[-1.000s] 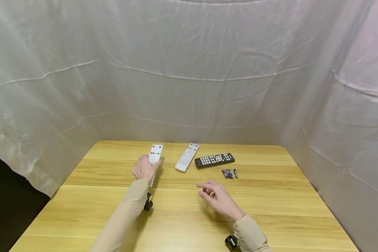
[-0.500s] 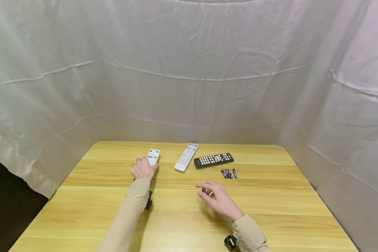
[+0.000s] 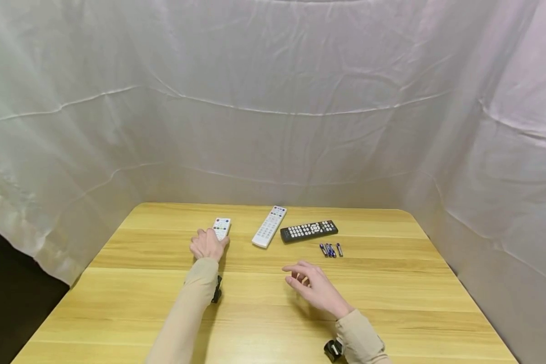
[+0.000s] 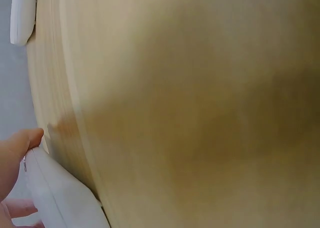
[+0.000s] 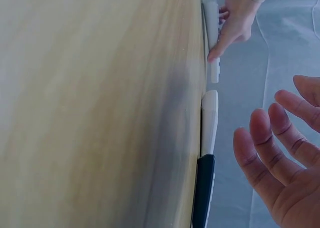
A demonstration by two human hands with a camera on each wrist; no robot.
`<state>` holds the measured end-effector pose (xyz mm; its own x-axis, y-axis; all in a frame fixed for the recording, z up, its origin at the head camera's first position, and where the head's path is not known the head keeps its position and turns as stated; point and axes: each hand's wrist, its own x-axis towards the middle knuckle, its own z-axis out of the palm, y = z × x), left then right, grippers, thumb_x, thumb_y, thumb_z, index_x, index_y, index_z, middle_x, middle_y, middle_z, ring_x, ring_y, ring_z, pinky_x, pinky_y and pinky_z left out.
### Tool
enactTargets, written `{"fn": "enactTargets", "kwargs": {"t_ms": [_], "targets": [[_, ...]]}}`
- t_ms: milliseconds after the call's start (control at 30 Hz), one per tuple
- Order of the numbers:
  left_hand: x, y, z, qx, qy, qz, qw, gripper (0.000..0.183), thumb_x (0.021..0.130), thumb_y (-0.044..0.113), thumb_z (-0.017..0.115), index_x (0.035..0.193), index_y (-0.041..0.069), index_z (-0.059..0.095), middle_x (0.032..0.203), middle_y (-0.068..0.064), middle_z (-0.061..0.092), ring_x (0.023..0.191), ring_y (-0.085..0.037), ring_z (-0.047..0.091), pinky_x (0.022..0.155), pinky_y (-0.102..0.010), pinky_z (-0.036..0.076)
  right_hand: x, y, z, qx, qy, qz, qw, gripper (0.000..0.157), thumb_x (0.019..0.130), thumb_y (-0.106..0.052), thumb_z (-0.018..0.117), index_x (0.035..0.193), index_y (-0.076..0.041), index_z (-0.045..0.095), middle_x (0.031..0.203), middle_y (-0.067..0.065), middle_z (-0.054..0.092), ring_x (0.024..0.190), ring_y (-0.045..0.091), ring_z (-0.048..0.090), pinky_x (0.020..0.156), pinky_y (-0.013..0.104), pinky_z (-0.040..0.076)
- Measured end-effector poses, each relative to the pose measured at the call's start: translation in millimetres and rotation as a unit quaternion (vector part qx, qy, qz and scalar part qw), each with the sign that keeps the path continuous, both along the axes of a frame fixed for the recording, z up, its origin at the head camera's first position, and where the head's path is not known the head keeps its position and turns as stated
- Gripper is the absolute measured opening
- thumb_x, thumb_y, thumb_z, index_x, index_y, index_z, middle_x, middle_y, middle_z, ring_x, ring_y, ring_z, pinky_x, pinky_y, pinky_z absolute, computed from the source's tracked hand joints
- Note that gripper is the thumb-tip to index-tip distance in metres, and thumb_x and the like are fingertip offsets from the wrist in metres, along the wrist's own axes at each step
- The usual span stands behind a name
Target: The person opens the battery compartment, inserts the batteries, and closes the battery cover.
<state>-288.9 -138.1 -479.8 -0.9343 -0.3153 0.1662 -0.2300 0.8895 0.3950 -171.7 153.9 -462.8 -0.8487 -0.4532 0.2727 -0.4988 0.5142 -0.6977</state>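
Observation:
My left hand grips a white remote control at the left of the table, its thumb along the right side. The hand covers the remote's near part; coloured buttons show at the far end. In the left wrist view the white remote lies low over the wood, the thumb on its edge and other fingers beyond. My right hand hovers over the table's middle with loosely bent fingers and holds nothing. Nearest to it are several blue-and-silver batteries. In the right wrist view its fingers are spread apart.
A second white remote lies slanted near the back of the wooden table. Right of it is a black remote with white buttons. A grey-white curtain surrounds the table's back and sides.
The white remote in the left hand has come down and back toward the person, slightly left, and more of it is covered by the hand. The right hand stays in place.

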Motion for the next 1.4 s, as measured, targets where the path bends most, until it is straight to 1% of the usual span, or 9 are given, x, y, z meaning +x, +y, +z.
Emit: {"fn": "enactTargets", "kwargs": {"t_ms": [267, 567, 700, 767, 833, 1000, 1200, 1300, 1400], "targets": [[-0.6, -0.5, -3.4, -0.002, -0.004, 0.000, 1.0000, 0.052, 0.087, 0.047, 0.073, 0.098, -0.004, 0.065, 0.097, -0.023, 0.061, 0.090, -0.043, 0.061, 0.074, -0.047, 0.052, 0.0, -0.2, 1.5, -0.004, -0.002, -0.001, 1.000, 0.033, 0.099, -0.020, 0.062, 0.125, -0.001, 0.067, 0.093, 0.001, 0.066, 0.081, 0.001, 0.057, 0.072, 0.018, 0.057], [-0.8, -2.0, -5.6, -0.001, -0.016, 0.003, 0.9999, 0.055, 0.087, 0.050, 0.072, 0.099, -0.004, 0.067, 0.103, -0.026, 0.062, 0.094, -0.045, 0.061, 0.071, -0.047, 0.053, 1.0, 0.3, 1.5, -0.002, -0.005, 0.003, 1.000, 0.034, 0.100, -0.022, 0.061, 0.126, -0.001, 0.066, 0.094, 0.001, 0.066, 0.080, 0.002, 0.057, 0.071, 0.017, 0.056], [-0.3, -1.8, -5.3, 0.002, -0.020, 0.003, 0.9998, 0.056, 0.088, 0.050, 0.071, 0.100, -0.004, 0.066, 0.104, -0.026, 0.062, 0.095, -0.045, 0.061, 0.073, -0.048, 0.053, 1.2, 0.5, 1.2, -0.002, -0.006, 0.003, 1.000, 0.034, 0.100, -0.023, 0.061, 0.126, -0.001, 0.066, 0.094, 0.001, 0.066, 0.080, 0.002, 0.057, 0.071, 0.017, 0.056], [0.0, -0.7, -4.5, -0.002, -0.025, 0.002, 0.9997, 0.059, 0.089, 0.052, 0.069, 0.105, -0.005, 0.065, 0.106, -0.027, 0.061, 0.099, -0.047, 0.060, 0.077, -0.050, 0.054, 1.0, 0.3, 0.8, -0.001, -0.005, 0.003, 1.000, 0.034, 0.100, -0.023, 0.061, 0.126, -0.001, 0.066, 0.094, 0.001, 0.066, 0.081, 0.003, 0.057, 0.071, 0.017, 0.056], [-0.5, 1.4, -3.5, -0.015, -0.032, 0.002, 0.9994, 0.066, 0.090, 0.054, 0.067, 0.115, -0.007, 0.062, 0.110, -0.028, 0.059, 0.104, -0.048, 0.059, 0.084, -0.052, 0.053, 0.7, 0.3, 0.4, -0.001, -0.004, 0.002, 1.000, 0.034, 0.100, -0.023, 0.061, 0.125, -0.001, 0.067, 0.095, 0.002, 0.066, 0.081, 0.003, 0.057, 0.071, 0.017, 0.056], [-4.7, 12.3, 0.0, -0.052, -0.026, -0.009, 0.9983, 0.083, 0.093, 0.057, 0.062, 0.139, -0.011, 0.046, 0.125, -0.033, 0.054, 0.116, -0.049, 0.054, 0.102, -0.056, 0.046, 0.4, 0.6, 0.1, -0.002, -0.004, 0.001, 1.000, 0.034, 0.100, -0.023, 0.061, 0.125, -0.001, 0.067, 0.096, 0.002, 0.066, 0.081, 0.003, 0.057, 0.070, 0.017, 0.056], [-8.1, 31.4, 1.2, -0.050, -0.013, -0.038, 0.9979, 0.085, 0.096, 0.059, 0.056, 0.147, -0.006, 0.039, 0.141, -0.033, 0.049, 0.131, -0.048, 0.047, 0.115, -0.057, 0.040, 0.6, 0.5, 0.3, -0.001, 0.000, 0.002, 1.000, 0.034, 0.100, -0.023, 0.061, 0.125, -0.001, 0.067, 0.095, 0.002, 0.066, 0.080, 0.003, 0.057, 0.070, 0.017, 0.056], [-8.9, 41.5, 1.1, -0.030, -0.005, -0.058, 0.9979, 0.083, 0.098, 0.059, 0.053, 0.148, -0.005, 0.038, 0.147, -0.033, 0.045, 0.137, -0.048, 0.043, 0.121, -0.057, 0.034, 0.9, 0.2, 0.5, -0.001, 0.001, 0.001, 1.000, 0.034, 0.100, -0.023, 0.062, 0.125, -0.001, 0.067, 0.095, 0.002, 0.066, 0.080, 0.003, 0.057, 0.070, 0.017, 0.056], [-9.6, 51.2, 1.3, -0.006, 0.010, -0.073, 0.9972, 0.080, 0.097, 0.057, 0.056, 0.146, -0.004, 0.042, 0.147, -0.033, 0.045, 0.141, -0.047, 0.039, 0.124, -0.056, 0.031, 1.1, -0.5, 0.7, 0.000, 0.001, 0.001, 1.000, 0.034, 0.100, -0.022, 0.062, 0.125, 0.000, 0.067, 0.095, 0.002, 0.066, 0.080, 0.003, 0.057, 0.070, 0.018, 0.056]]}}
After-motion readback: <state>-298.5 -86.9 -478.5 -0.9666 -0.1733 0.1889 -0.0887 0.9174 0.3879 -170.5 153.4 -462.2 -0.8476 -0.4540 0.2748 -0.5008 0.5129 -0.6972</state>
